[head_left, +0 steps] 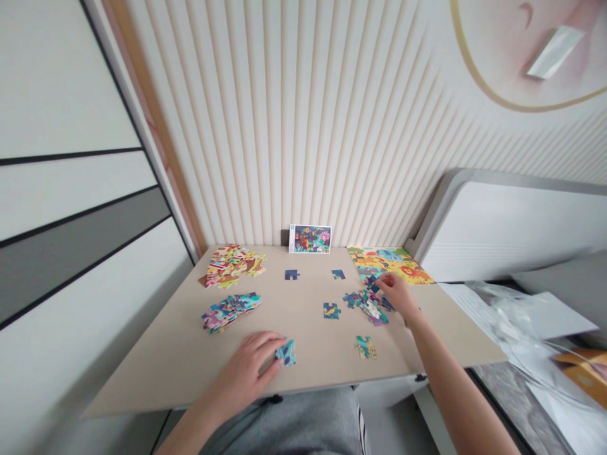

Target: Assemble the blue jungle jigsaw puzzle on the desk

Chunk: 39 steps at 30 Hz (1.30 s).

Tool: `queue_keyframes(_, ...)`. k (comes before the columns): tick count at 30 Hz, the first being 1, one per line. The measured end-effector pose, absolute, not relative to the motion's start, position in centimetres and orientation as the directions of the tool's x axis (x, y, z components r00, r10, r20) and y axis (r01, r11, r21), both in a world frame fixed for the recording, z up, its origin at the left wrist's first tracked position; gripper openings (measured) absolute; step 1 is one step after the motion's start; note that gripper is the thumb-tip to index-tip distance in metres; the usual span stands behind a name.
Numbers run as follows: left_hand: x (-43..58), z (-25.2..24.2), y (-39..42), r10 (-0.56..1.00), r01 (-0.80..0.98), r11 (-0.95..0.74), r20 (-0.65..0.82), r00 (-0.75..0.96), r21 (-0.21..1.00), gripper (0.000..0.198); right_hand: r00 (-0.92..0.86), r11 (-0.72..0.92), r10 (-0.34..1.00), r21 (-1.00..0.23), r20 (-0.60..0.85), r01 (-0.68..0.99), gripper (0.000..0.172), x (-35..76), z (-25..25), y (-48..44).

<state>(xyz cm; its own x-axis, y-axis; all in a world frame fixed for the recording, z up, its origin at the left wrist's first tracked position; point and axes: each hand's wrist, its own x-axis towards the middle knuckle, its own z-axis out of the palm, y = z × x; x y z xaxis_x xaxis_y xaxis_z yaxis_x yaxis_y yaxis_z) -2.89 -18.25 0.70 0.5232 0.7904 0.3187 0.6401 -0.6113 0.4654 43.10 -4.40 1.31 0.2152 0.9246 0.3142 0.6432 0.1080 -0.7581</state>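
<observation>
My left hand [249, 370] rests at the near side of the beige table [190, 385], its fingers against a teal jigsaw piece [286, 352]. Farther right, my right hand [398, 294] reaches over a loose cluster of jigsaw pieces [367, 304], fingertips at a dark blue piece [372, 282]. Behind that lies a colourful assembled jigsaw section with animals [389, 264]. Two heaped piles of pieces [232, 265] [231, 311] sit at the left. Single pieces [291, 274] [331, 310] [365, 347] lie apart. A picture card [310, 239] stands against the wall.
The table's back edge meets a ribbed wall [284, 139]. A padded white panel [512, 227] rises at the right. Beyond the table's right edge lie papers and a clear plastic bag [512, 316], with an orange box [583, 373] past them. My grey shorts [284, 423] show below the near edge.
</observation>
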Motion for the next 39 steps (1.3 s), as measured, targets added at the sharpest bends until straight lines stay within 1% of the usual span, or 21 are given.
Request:
queue_keyframes(3, -2.3, 2.2, -16.9, 0.775, 0.595, -0.624, 0.305, 0.553, 0.508, 0.033, 0.189, 0.191, 0.919, -0.811, 0.346, 0.553, 0.054, 42.2, 2.2, -4.1)
queue_keyframes(6, -0.5, 3.4, -13.9, 0.784, 0.525, -0.598, 0.307, 0.539, 0.605, 0.036, 0.004, 0.259, 0.957, -0.864, 0.289, 0.432, 0.054, 39.1, 3.0, -3.9)
queue_keyframes(8, 1.2, 3.7, -11.2, 0.816, 0.449, -0.523, 0.273, 0.51, 0.724, 0.037, -0.157, 0.273, 0.96, -0.891, 0.231, 0.362, 0.054, 35.8, 3.4, -3.8)
queue_keyframes(10, 3.1, 3.4, -8.5, 0.845, 0.372, -0.422, 0.21, 0.492, 0.827, 0.041, -0.296, 0.273, 0.937, -0.918, 0.186, 0.289, 0.058, 32.2, 3.5, -3.6)
queue_keyframes(12, 4.5, 2.6, -6.3, 0.842, 0.251, -0.355, 0.191, 0.505, 0.901, 0.047, -0.4, 0.271, 0.902, -0.933, 0.162, 0.235, 0.06, 29.0, 3.5, -3.3)
queue_keyframes(13, 5.0, 2.1, -5.5, 0.838, 0.183, -0.324, 0.192, 0.511, 0.928, 0.047, -0.435, 0.276, 0.886, -0.936, 0.159, 0.22, 0.059, 27.7, 3.5, -3.1)
queue_keyframes(15, 5.4, 0.7, -4.6, 0.842, 0.065, -0.273, 0.205, 0.499, 0.96, 0.044, -0.469, 0.317, 0.865, -0.917, 0.176, 0.24, 0.056, 26.3, 3.4, -2.8)
queue_keyframes(18, 4.9, -1.4, -4.3, 0.9, -0.017, -0.215, 0.205, 0.384, 0.976, 0.043, -0.42, 0.401, 0.878, -0.83, 0.228, 0.388, 0.044, 26.7, 3.0, -2.3)
queue_keyframes(19, 4.6, -1.9, -4.3, 0.916, -0.026, -0.206, 0.202, 0.347, 0.978, 0.044, -0.405, 0.408, 0.886, -0.794, 0.225, 0.451, 0.04, 27.4, 2.9, -2.2)
queue_keyframes(21, 4.1, -2.5, -4.2, 0.933, -0.048, -0.199, 0.204, 0.296, 0.979, 0.044, -0.419, 0.393, 0.893, -0.735, 0.162, 0.552, 0.035, 29.0, 2.5, -2.4)
queue_keyframes(23, 3.8, -2.6, -4.1, 0.939, -0.086, -0.2, 0.216, 0.267, 0.976, 0.044, -0.472, 0.384, 0.878, -0.699, 0.076, 0.603, 0.037, 30.3, 2.2, -2.8)
queue_keyframes(25, 3.8, -2.4, -4.0, 0.943, -0.107, -0.207, 0.228, 0.242, 0.972, 0.043, -0.525, 0.402, 0.851, -0.664, 0.016, 0.63, 0.044, 31.0, 1.9, -3.3)
queue_keyframes(27, 3.8, -2.1, -3.9, 0.945, -0.084, -0.217, 0.231, 0.23, 0.973, 0.042, -0.557, 0.433, 0.83, -0.621, -0.008, 0.654, 0.049, 31.0, 1.7, -3.8)
queue_keyframes(29, 3.7, -1.7, -3.9, 0.946, -0.013, -0.237, 0.234, 0.223, 0.971, 0.04, -0.567, 0.455, 0.824, -0.587, -0.009, 0.67, 0.047, 30.7, 1.5, -4.0)
queue_keyframes(32, 3.5, -1.2, -4.2, 0.945, 0.133, -0.28, 0.249, 0.21, 0.951, 0.038, -0.554, 0.435, 0.832, -0.604, -0.013, 0.668, 0.044, 30.4, 1.4, -4.2)
queue_keyframes(35, 3.2, -0.6, -4.5, 0.933, 0.201, -0.335, 0.294, 0.208, 0.921, 0.035, -0.518, 0.368, 0.855, -0.684, -0.017, 0.63, 0.035, 30.3, 1.6, -4.2)
queue_keyframes(37, 3.2, -0.2, -4.7, 0.919, 0.196, -0.362, 0.314, 0.238, 0.911, 0.035, -0.486, 0.356, 0.873, -0.74, 0.045, 0.571, 0.027, 30.1, 1.7, -4.1)
queue_keyframes(39, 3.3, -0.1, -5.0, 0.908, 0.182, -0.362, 0.301, 0.293, 0.914, 0.036, -0.427, 0.356, 0.894, -0.797, 0.137, 0.488, 0.028, 29.8, 1.8, -4.0)
